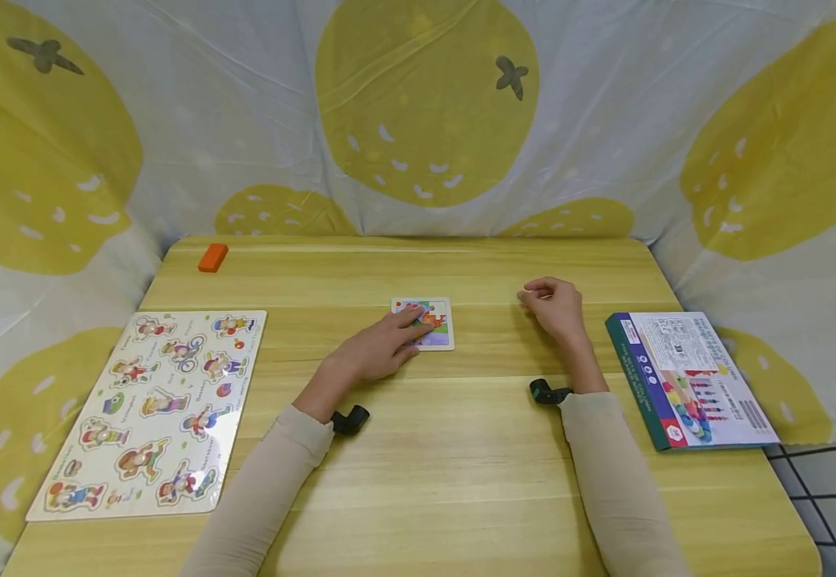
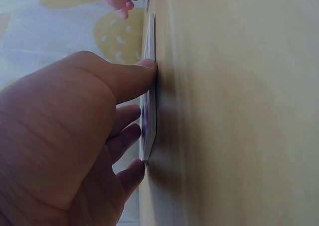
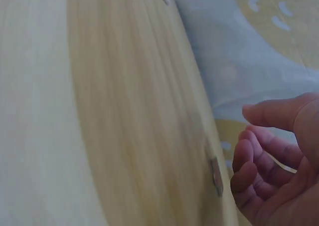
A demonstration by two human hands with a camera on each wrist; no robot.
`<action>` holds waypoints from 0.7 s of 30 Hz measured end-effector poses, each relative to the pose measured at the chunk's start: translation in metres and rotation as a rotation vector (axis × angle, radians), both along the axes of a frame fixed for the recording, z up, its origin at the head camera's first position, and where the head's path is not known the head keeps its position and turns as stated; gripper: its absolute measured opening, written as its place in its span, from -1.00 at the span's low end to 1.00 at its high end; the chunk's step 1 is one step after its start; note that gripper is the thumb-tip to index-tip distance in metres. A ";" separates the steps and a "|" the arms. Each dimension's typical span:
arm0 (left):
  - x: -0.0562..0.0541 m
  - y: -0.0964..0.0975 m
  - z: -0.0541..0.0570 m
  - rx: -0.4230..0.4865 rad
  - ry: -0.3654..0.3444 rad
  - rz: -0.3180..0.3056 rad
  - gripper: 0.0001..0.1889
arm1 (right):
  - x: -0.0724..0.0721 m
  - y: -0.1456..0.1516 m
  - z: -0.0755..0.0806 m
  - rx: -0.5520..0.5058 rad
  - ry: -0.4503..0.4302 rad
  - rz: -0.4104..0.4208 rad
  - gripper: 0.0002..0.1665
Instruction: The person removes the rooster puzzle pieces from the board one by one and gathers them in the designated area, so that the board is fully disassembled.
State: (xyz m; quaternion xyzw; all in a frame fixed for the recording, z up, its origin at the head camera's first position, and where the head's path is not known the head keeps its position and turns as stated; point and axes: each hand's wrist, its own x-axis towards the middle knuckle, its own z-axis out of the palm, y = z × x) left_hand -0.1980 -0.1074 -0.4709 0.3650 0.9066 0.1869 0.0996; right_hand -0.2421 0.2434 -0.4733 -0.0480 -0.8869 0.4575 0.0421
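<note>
My left hand (image 1: 377, 346) rests on a small framed jigsaw puzzle (image 1: 443, 343) in the middle of the table. Its fingers lie spread over the picture and hide part of it. In the left wrist view the thumb (image 2: 137, 79) touches the puzzle's near edge. Off to the right of the puzzle, my right hand (image 1: 555, 306) hangs above the table, fingers loosely bent. The right wrist view shows a gap between thumb and fingers, with nothing in it. Low beside that hand, a small thin piece (image 3: 217, 176) lies on the tabletop, hidden in the head view.
A large picture board (image 1: 226, 425) with figures of children covers the left side. Behind it, near the far edge, lies an orange block (image 1: 212, 258). A flat printed box (image 1: 692, 381) is at the right edge. A fruit-patterned cloth (image 1: 591, 120) hangs behind the table.
</note>
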 end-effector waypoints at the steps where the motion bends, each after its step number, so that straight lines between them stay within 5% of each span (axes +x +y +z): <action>1: 0.000 0.000 0.000 -0.003 0.006 -0.001 -0.44 | 0.000 -0.003 0.000 0.006 0.000 0.007 -0.67; 14: 0.007 -0.008 0.004 -0.062 0.023 0.106 -0.40 | -0.004 -0.051 0.005 -0.089 -0.009 0.103 -0.71; 21: 0.007 -0.011 0.002 -0.083 0.032 0.109 -0.40 | -0.005 -0.079 -0.001 -0.107 0.001 0.176 -0.73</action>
